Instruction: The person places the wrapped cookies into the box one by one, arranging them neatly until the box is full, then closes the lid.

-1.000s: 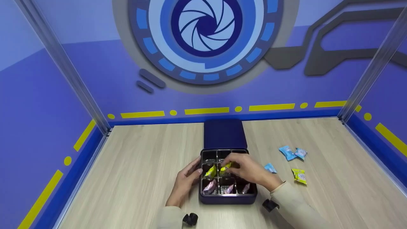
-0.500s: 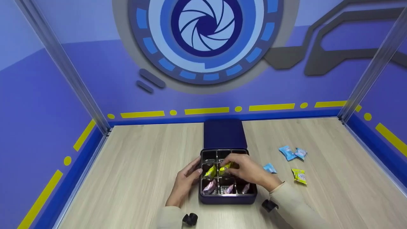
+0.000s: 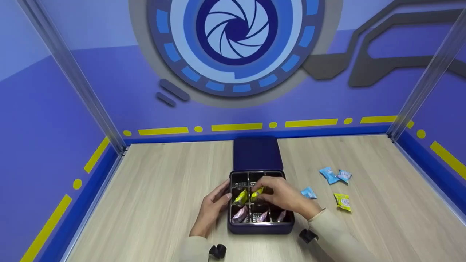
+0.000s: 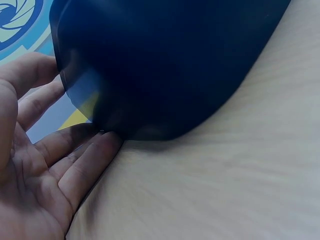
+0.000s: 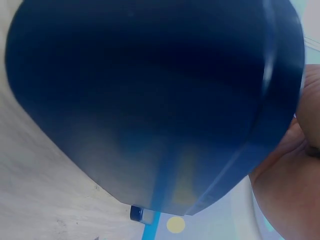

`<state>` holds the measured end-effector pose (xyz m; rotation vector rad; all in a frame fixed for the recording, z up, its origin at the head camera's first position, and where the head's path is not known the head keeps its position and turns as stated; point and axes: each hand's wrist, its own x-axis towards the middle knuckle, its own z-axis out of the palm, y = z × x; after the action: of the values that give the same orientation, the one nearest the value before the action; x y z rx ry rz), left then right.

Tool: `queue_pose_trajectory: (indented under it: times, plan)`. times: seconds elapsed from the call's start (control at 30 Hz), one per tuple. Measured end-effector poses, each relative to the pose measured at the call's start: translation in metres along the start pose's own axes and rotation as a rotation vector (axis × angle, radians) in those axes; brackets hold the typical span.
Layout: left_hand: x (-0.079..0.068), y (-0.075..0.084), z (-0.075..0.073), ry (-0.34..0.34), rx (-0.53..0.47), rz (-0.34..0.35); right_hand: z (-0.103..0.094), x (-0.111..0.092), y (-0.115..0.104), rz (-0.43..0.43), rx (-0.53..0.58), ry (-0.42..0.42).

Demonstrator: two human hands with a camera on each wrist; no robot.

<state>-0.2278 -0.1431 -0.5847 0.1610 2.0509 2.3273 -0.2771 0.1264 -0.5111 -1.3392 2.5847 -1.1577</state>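
A dark blue box with a compartmented black insert stands on the table, its lid folded back behind it. My right hand reaches into the middle compartment and pinches a yellow-wrapped candy between thumb and fingers. To its left, another yellow candy lies in the middle row. The front row holds pink-wrapped candies, one per compartment. My left hand rests against the box's left side, fingers extended and thumb at the rim. In the right wrist view, the box wall hides the fingertips.
Right of the box, blue-wrapped candies and a yellow candy lie loose on the wooden table. One blue candy is close to the right forearm. Blue-purple panels enclose the table at the back and sides.
My right hand and the pinched yellow candy have shifted very slightly left within the middle compartment. The left hand and the box have stayed in place.
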Motion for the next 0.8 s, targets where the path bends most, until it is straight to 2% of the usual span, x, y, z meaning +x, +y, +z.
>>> queue_pose_trajectory:
  times: [0.27,0.8]
  plan:
    - [0.0,0.0,0.0,-0.002,-0.009,0.012,0.001,-0.001,0.003,-0.037,0.027,0.035]
    - [-0.001,0.001,0.001,0.002,-0.01,0.009,-0.012,-0.011,0.0,0.053,0.162,0.045]
